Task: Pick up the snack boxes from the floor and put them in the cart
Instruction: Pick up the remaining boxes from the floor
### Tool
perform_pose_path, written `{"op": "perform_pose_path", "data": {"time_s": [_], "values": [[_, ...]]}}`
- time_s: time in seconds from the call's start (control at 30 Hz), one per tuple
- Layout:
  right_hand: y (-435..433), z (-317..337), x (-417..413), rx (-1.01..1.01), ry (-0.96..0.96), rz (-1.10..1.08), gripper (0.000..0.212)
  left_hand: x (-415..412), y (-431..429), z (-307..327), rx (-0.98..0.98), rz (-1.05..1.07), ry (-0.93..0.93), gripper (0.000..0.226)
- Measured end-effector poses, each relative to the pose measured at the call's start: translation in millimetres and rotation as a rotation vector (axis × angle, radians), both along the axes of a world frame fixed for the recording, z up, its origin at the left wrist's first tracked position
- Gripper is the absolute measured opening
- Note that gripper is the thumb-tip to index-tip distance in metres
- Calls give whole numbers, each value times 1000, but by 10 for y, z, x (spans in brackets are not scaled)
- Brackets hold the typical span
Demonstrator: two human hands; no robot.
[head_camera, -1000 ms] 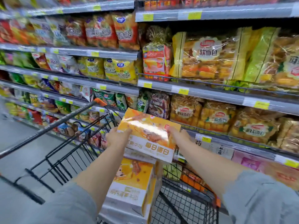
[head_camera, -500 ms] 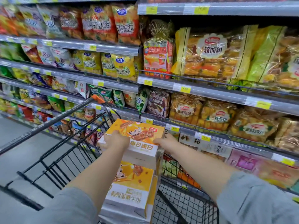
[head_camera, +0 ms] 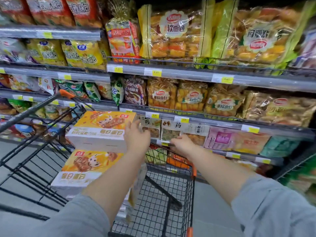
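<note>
An orange and white snack box (head_camera: pixel 102 129) lies flat on top of a stack in the black wire cart (head_camera: pixel 171 194). Under it sits a second box of the same kind (head_camera: pixel 87 166), and more white boxes show below that one. My left hand (head_camera: pixel 136 135) is at the top box's right end with its fingers spread and loose; I cannot tell whether it still touches the box. Apart from the boxes, my right hand (head_camera: pixel 183 144) hovers over the cart's far rim, relaxed and holding nothing.
Supermarket shelves (head_camera: pixel 188 76) packed with bags of bread and snacks run close behind the cart. The cart's bar with an orange end (head_camera: pixel 65 94) sticks up at the left. Grey floor (head_camera: pixel 20 161) shows through the cart's left side.
The top box came down from tilted in both hands to flat on the stack. Both hands let go of it, and the right hand moved away to the right.
</note>
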State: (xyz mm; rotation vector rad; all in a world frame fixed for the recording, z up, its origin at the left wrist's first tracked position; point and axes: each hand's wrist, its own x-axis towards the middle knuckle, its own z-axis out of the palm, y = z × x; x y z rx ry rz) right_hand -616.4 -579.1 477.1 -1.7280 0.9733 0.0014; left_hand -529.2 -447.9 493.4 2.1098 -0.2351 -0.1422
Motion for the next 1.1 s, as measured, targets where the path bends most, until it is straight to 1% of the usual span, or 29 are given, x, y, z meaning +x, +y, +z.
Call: {"op": "perform_pose_path", "data": {"time_s": [0.07, 0.1, 0.13, 0.2, 0.27, 0.33, 0.37, 0.43, 0.47, 0.53, 0.63, 0.7, 0.77, 0.83, 0.9, 0.97, 1.0, 1.03, 1.07, 1.1], "values": [[-179, -127, -305, -4, 3, -23, 52, -305, -170, -63, -40, -41, 10, 46], [-308, -256, -587, -1, 15, -37, 46, -579, -310, -142, -59, -74, 34, 47], [-367, -320, -642, -2, 6, -50, 38, -649, -355, -157, -84, -98, 55, 48], [-552, -532, -1047, -7, 39, -93, 30, -1037, -550, -339, -91, -150, 118, 50], [-766, -779, -1476, -2, 31, -117, 27, -1450, -738, -565, -75, -191, 153, 51], [-931, -1037, -1984, 13, 61, -169, 21, -1937, -923, -836, -67, -224, 156, 48], [-972, -1126, -2194, 16, 83, -172, 21, -2122, -980, -957, -66, -237, 154, 45], [-1152, -1432, -2721, 14, 121, -196, 32, -2625, -1149, -1218, -71, -269, 220, 41], [-1224, -1580, -2947, 18, 132, -209, 34, -2822, -1222, -1351, -56, -283, 257, 41], [-1333, -1874, -3382, 44, 184, -216, 34, -3214, -1369, -1689, -11, -325, 308, 43], [-1424, -2343, -3943, 88, 229, -247, 29, -3700, -1487, -2244, 53, -350, 404, 45], [-1448, -2693, -4254, 87, 267, -283, 14, -3963, -1500, -2616, 102, -365, 485, 46], [-1463, -3152, -4478, 99, 292, -329, 9, -4140, -1536, -3065, 114, -382, 540, 46], [-1481, -3632, -4675, 123, 328, -352, 19, -4238, -1560, -3510, 127, -384, 567, 46], [-1499, -4142, -4879, 140, 317, -409, 24, -4370, -1623, -4052, 140, -398, 591, 45], [-1486, -4630, -5085, 139, 327, -483, 12, -4518, -1677, -4541, 169, -410, 604, 45], [-1491, -4881, -5191, 148, 319, -526, 17, -4602, -1729, -4804, 179, -426, 603, 45], [-1485, -5098, -5291, 165, 310, -568, 31, -4686, -1761, -5015, 189, -442, 611, 45], [-1519, -5349, -5405, 174, 309, -615, 40, -4785, -1829, -5265, 201, -471, 616, 45], [-1552, -5546, -5496, 169, 327, -649, 42, -4871, -1887, -5476, 224, -502, 618, 46]]}}
